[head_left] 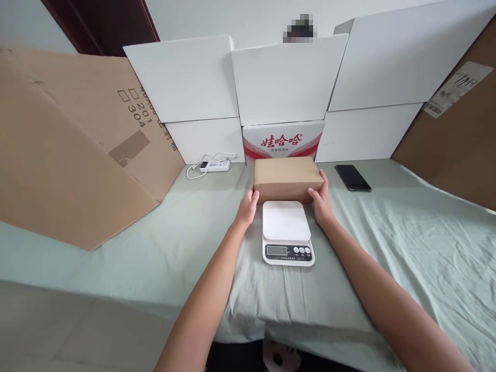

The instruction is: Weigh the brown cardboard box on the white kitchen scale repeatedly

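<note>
Between my two hands is a closed brown cardboard box (287,178), just behind a white digital kitchen scale (286,222). My left hand (248,205) grips the box's left end, thumb on the near corner. On the right end my right hand (321,200) is closed around the box, its thumb against the front face. The fingers behind both ends are partly hidden. Nothing lies on the scale's plate, and its grey display shows no readable figures. Whether the box rests on the cloth or is slightly raised, I cannot tell.
A black phone (352,177) lies to the right, and a white power strip (215,165) with its cable to the left. White boxes (289,82) and a red-printed carton (282,140) wall the back. Large cardboard panels (89,150) flank the green cloth (186,232).
</note>
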`<state>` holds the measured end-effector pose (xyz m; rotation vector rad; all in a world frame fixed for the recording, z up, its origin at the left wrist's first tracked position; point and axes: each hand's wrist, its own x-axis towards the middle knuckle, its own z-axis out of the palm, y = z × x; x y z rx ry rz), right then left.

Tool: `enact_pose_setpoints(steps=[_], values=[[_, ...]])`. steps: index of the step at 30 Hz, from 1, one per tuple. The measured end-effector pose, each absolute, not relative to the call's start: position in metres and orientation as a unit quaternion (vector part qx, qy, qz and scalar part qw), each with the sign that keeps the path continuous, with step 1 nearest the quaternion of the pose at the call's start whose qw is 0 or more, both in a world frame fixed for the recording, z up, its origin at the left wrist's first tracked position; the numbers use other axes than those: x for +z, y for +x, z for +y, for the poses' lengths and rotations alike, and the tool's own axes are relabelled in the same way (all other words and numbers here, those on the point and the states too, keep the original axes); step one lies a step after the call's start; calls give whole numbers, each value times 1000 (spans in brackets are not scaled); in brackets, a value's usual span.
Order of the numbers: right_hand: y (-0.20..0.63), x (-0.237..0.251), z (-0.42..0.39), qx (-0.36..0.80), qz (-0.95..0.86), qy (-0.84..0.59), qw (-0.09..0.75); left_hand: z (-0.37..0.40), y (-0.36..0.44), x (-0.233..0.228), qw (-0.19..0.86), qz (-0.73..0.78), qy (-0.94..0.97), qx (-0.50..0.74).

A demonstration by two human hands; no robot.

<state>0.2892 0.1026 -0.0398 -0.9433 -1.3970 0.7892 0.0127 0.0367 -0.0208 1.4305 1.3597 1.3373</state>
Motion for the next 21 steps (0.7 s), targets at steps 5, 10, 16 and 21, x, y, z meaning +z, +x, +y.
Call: enact_pose_setpoints(steps=[5,10,16,21], values=[[288,-38,105,346,-600,-403,598,36,13,-20,364,530,559,523],[288,-37,104,358,-604,-393,593,37,12,-21,363,539,546,528],[285,-34,101,366,-598,-396,593,37,10,-23,359,537,547,533],[283,-29,96,354,-583,-413,604,38,8,-24,359,532,540,545]])
